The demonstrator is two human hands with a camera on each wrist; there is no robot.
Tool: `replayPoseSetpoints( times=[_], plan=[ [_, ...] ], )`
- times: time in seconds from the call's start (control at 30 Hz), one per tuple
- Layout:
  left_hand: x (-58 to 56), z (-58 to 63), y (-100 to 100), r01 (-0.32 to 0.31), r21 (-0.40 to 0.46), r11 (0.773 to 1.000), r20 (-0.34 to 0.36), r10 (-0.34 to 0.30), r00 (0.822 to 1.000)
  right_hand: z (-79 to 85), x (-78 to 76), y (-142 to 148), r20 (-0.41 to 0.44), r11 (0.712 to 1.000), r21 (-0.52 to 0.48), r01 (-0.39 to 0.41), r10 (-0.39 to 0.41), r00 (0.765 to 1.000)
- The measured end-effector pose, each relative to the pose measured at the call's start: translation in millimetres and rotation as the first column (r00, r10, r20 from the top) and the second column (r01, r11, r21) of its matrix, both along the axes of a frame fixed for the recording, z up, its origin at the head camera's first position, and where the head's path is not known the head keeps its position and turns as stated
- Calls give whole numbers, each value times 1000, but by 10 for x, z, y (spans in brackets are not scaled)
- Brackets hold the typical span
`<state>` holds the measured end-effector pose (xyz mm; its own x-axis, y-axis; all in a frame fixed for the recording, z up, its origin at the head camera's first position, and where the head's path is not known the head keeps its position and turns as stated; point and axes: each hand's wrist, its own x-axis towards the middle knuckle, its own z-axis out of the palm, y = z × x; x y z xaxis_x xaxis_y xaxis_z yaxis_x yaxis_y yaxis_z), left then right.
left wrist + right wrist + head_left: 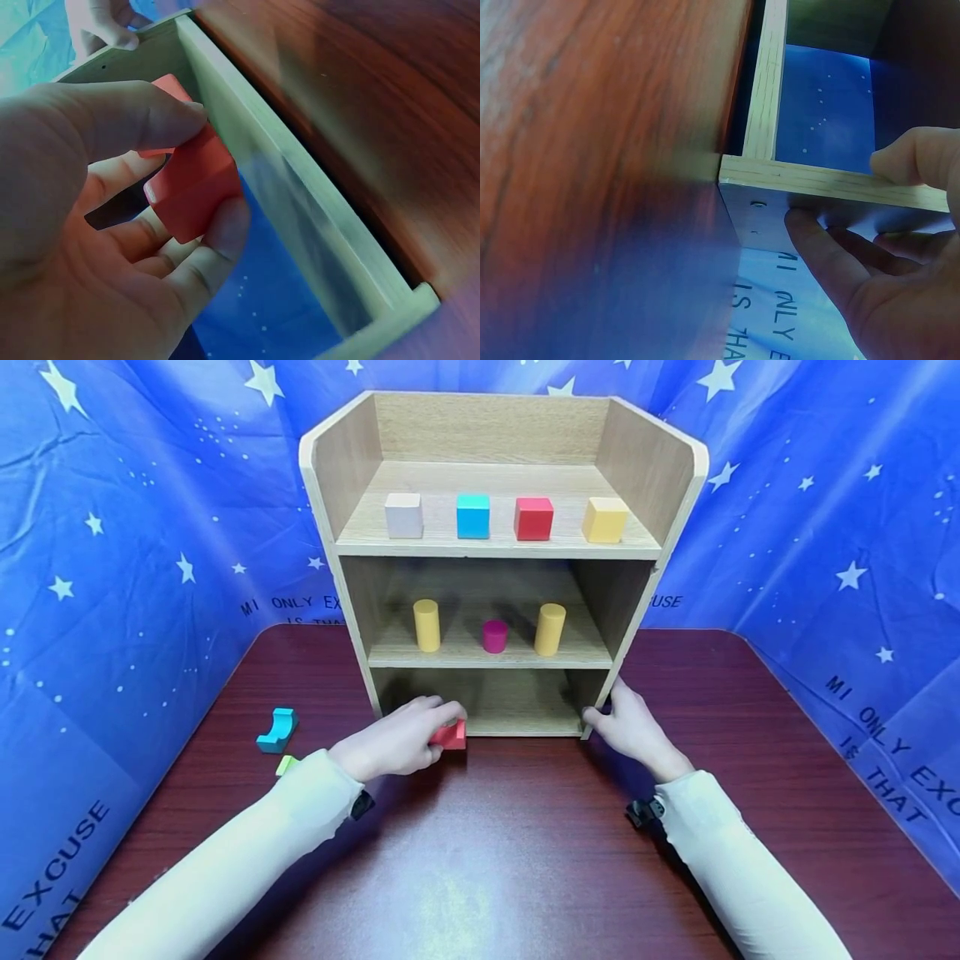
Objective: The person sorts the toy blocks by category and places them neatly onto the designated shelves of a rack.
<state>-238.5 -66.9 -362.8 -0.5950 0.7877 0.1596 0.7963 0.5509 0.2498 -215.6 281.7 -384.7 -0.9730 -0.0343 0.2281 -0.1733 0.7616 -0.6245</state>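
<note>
My left hand (408,735) pinches a red block (452,737) at the front left of the bottom compartment of a wooden shelf (491,475). In the left wrist view the block (196,180) has a curved notch, with thumb and fingertips on its sides. My right hand (636,723) grips the shelf's right side panel near its foot. The right wrist view shows the thumb inside and the fingers outside that panel (832,180). On the middle shelf stand two yellow cylinders (427,626) (550,630) with a short magenta cylinder (494,637) between them.
Along the top shelf's front sit white (404,516), blue (473,517), red (533,519) and yellow (605,520) cubes. A curved blue block (278,731) and a green block (287,765), partly behind the left sleeve, lie on the dark red table (480,860). A blue star-patterned cloth (135,527) surrounds it.
</note>
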Motion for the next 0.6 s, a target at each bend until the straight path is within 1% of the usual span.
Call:
replayPoseSetpoints(
  times=[0.37,0.6],
  plan=[
    [-75,49,273,-23,-31,999,22,24,999,-1,-3,14,-5,1000,10,1,0,1000],
    [-126,61,439,-10,-26,1000,56,12,998,-5,-3,10,2,1000,3,6,-6,1000]
  ],
)
